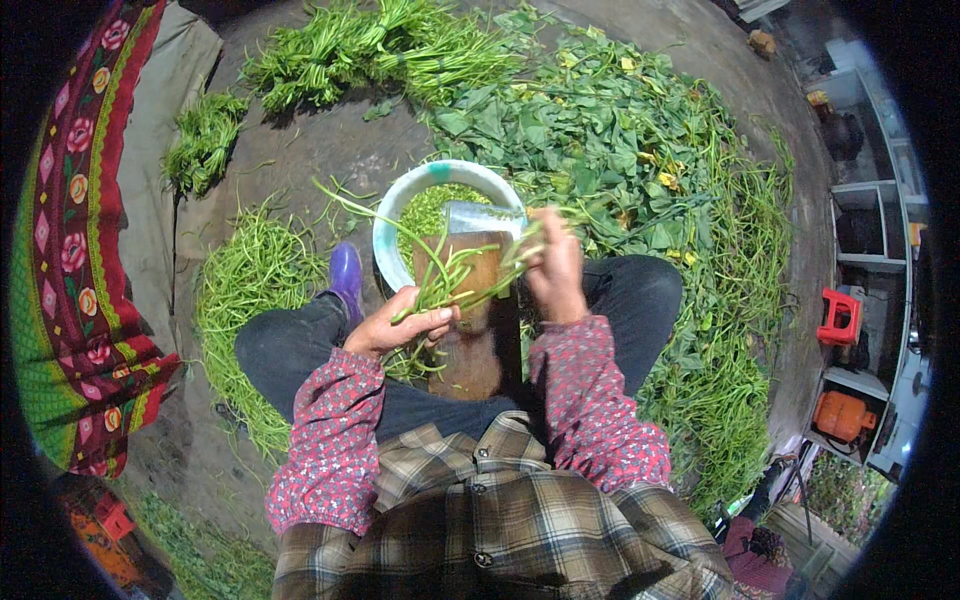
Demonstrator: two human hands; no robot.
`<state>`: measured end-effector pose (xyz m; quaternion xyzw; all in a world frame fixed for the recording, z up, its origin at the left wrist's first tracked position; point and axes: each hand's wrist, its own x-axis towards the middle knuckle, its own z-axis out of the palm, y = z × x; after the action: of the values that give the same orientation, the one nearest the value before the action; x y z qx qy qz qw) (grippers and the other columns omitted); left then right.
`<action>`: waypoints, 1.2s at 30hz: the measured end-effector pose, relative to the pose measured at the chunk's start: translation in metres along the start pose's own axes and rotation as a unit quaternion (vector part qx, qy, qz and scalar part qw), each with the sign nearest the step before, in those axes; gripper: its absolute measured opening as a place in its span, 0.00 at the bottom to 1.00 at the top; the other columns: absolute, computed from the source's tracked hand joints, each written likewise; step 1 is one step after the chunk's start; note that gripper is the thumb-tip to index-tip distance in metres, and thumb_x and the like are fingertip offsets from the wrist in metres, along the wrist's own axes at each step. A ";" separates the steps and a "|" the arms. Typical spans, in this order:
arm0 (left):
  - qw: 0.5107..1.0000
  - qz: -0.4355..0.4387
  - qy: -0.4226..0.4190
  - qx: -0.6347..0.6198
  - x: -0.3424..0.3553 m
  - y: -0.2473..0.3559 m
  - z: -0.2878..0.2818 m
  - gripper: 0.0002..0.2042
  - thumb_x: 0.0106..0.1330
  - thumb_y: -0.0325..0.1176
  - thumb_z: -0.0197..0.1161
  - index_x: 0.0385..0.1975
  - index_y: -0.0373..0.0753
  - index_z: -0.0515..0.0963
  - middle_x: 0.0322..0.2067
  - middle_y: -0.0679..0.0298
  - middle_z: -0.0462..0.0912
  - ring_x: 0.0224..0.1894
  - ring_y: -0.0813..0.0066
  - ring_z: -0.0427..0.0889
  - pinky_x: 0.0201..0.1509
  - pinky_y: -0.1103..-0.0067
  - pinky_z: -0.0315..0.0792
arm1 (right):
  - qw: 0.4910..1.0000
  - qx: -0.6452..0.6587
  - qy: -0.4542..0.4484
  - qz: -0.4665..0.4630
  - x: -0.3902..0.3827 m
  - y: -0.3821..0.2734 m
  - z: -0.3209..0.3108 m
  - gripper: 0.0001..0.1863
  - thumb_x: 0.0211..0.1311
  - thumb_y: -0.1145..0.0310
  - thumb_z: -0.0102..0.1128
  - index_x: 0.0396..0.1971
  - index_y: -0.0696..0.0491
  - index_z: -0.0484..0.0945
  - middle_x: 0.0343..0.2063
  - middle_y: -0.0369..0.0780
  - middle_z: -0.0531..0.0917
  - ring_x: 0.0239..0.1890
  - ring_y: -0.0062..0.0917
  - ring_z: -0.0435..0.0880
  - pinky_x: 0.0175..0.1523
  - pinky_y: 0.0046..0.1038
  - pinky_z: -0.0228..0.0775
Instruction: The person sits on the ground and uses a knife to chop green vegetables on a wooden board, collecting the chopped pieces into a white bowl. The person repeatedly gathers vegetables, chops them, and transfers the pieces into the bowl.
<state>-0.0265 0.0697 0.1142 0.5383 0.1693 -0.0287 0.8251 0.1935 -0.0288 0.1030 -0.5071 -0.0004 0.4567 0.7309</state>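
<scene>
A bunch of long green leaf stems [440, 285] runs between my two hands above a wooden board [470, 355]. My left hand [405, 322] is closed around their lower part. Somewhat smeared by motion, my right hand [556, 265] grips the stems' other end. Beyond the board stands a white basin [388, 240] holding chopped green pieces [425, 215]. A broad-bladed knife [480, 217] lies across the basin at the board's far end. Its handle end is close to my right hand and partly hidden by stems.
Loose stems [250, 290] lie to the left, tied green bundles [330, 60] at the back. Heaped leaves [570, 130] and more stems [720, 400] spread to the right. My knees flank the board, with a purple shoe [346, 280] beside the basin. A red stool [838, 316] stands far right.
</scene>
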 end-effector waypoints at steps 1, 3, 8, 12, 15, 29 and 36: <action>1.000 0.002 -0.002 -0.014 0.000 0.000 0.002 0.09 0.64 0.36 0.53 0.29 0.36 0.71 0.19 0.72 0.69 0.22 0.85 0.67 0.25 0.85 0.62 | 0.995 0.081 0.038 -0.052 0.008 -0.007 -0.011 0.14 0.64 0.58 0.48 0.28 0.53 0.72 0.19 0.35 0.72 0.21 0.16 0.71 0.21 0.17 0.63; 0.999 0.019 0.028 0.003 -0.001 0.003 0.001 0.10 0.65 0.36 0.52 0.24 0.39 0.69 0.17 0.73 0.65 0.20 0.86 0.63 0.24 0.85 0.60 | 0.988 0.107 0.083 -0.079 0.005 -0.040 -0.011 0.11 0.66 0.62 0.43 0.29 0.53 0.70 0.20 0.37 0.72 0.21 0.20 0.71 0.25 0.21 0.66; 0.981 0.040 0.183 0.043 0.006 -0.015 -0.013 0.09 0.64 0.34 0.51 0.24 0.37 0.68 0.18 0.72 0.66 0.20 0.84 0.65 0.23 0.82 0.62 | 0.998 -0.017 -0.055 0.009 -0.023 -0.050 -0.005 0.08 0.63 0.65 0.49 0.29 0.53 0.67 0.15 0.29 0.64 0.14 0.14 0.62 0.18 0.19 0.59; 0.895 0.149 0.260 0.329 0.016 -0.028 -0.015 0.04 0.57 0.25 0.51 0.30 0.33 0.69 0.18 0.63 0.69 0.21 0.74 0.70 0.26 0.78 0.66 | 0.971 -0.236 -0.035 -0.010 -0.036 -0.005 0.022 0.11 0.53 0.68 0.61 0.36 0.54 0.74 0.20 0.32 0.74 0.19 0.12 0.70 0.24 0.15 0.64; 0.883 0.134 0.269 0.361 0.017 -0.031 -0.004 0.06 0.53 0.23 0.52 0.31 0.33 0.71 0.20 0.54 0.72 0.24 0.62 0.75 0.28 0.72 0.67 | 0.906 -0.369 -0.112 -0.177 -0.042 0.014 0.062 0.18 0.48 0.72 0.62 0.42 0.57 0.75 0.26 0.37 0.80 0.24 0.17 0.76 0.32 0.20 0.69; 0.984 0.090 0.155 0.016 0.006 -0.004 -0.002 0.14 0.66 0.41 0.50 0.22 0.39 0.67 0.17 0.73 0.65 0.20 0.85 0.62 0.23 0.84 0.58 | 0.953 -0.245 0.072 -0.163 -0.008 -0.073 -0.018 0.15 0.62 0.58 0.53 0.19 0.49 0.69 0.13 0.29 0.69 0.15 0.12 0.64 0.17 0.17 0.55; 0.989 0.086 0.058 0.109 0.011 -0.016 -0.001 0.13 0.65 0.40 0.52 0.25 0.36 0.70 0.18 0.73 0.67 0.22 0.86 0.64 0.26 0.84 0.60 | 0.971 -0.005 -0.174 0.166 -0.041 0.017 0.042 0.09 0.62 0.65 0.53 0.34 0.55 0.73 0.14 0.25 0.62 0.13 0.09 0.58 0.17 0.13 0.48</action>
<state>-0.0203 0.0657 0.0967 0.6382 0.1659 0.0551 0.7498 0.1388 -0.0236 0.1302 -0.4163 -0.0455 0.6529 0.6311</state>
